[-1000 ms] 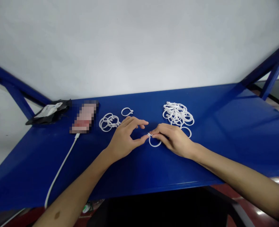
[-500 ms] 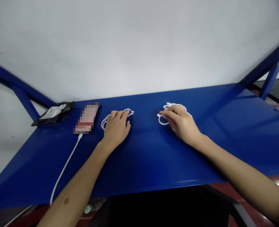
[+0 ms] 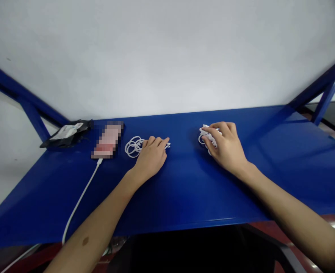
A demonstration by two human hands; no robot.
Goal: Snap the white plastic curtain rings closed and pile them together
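Noting a pale grey wall (image 3: pixel 167 57) standing along the far edge of the blue tabletop (image 3: pixel 184 197). Recording blue beams (image 3: pixel 14 89) at both far corners, glossy red floor (image 3: pixel 265 227) beyond the near edge.

Left forearm (image 3: pixel 99 220) bare as far as bottom edge of view, slim, tapering toward wrist. Single small oval mark (image 3: pixel 85 241) on its upper surface, well back from wrist. Right forearm (image 3: pixel 287 208) bare to right edge, similarly slender. Left hand (image 3: pixel 151 158), right hand (image 3: pixel 227 147): both bare, fingers (image 3: pixel 213 132) slim.
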